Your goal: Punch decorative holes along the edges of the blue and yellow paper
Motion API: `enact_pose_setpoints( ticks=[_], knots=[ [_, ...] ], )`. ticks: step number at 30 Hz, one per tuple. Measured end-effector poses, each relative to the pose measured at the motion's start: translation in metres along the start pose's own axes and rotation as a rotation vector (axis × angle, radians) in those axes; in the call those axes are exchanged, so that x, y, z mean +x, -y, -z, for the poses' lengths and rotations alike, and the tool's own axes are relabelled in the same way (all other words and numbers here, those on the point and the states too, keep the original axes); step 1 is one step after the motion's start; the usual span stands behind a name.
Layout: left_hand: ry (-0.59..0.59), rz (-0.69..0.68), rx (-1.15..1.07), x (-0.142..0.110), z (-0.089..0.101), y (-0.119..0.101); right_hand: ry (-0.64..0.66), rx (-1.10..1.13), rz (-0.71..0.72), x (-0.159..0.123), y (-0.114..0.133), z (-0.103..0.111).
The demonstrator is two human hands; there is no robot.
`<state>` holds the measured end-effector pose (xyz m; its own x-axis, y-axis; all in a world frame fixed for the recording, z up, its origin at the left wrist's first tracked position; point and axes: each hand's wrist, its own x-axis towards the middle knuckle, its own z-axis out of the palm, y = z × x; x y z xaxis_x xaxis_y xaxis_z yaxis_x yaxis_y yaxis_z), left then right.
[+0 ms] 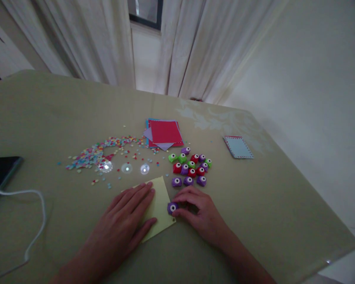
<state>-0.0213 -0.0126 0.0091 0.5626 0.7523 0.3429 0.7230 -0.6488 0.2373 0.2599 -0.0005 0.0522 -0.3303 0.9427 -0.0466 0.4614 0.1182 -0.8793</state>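
My left hand (pixel 128 215) lies flat on a pale yellow square of paper (pixel 158 201), fingers stretched out, pressing it to the table. A small purple craft punch (pixel 172 208) with a white, eye-like button sits at the sheet's right edge. Thumb and fingers of my right hand (pixel 199 211) pinch it from the right. Just below it, near the paper's lower right corner, is a small dark mark that looks like a punched hole. Beyond my right hand stand several more punches (pixel 191 172) in purple, red and green.
Colourful confetti (pixel 91 155) spreads over the table's left middle, by three clear round discs (pixel 126 168). Behind lies a stack of coloured paper (pixel 166 132); light blue squares with dotted edges (pixel 238 147) lie right. A dark tablet-like device (pixel 1 173) and white cable (pixel 43 213) are at left.
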Motion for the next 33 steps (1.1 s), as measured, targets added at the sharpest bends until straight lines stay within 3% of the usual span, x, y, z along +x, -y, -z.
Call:
enact_pose_setpoints(
  ticks=[8,33],
  knots=[
    [0.050,-0.027,0.014,0.0001,0.0039,0.0006,0.011,0.047,0.013,0.0021,0.0011,0.0023],
    [0.043,-0.023,0.036,-0.0010,0.0026,0.0006,0.063,0.042,-0.011,0.0033,0.0046,0.0076]
  ],
)
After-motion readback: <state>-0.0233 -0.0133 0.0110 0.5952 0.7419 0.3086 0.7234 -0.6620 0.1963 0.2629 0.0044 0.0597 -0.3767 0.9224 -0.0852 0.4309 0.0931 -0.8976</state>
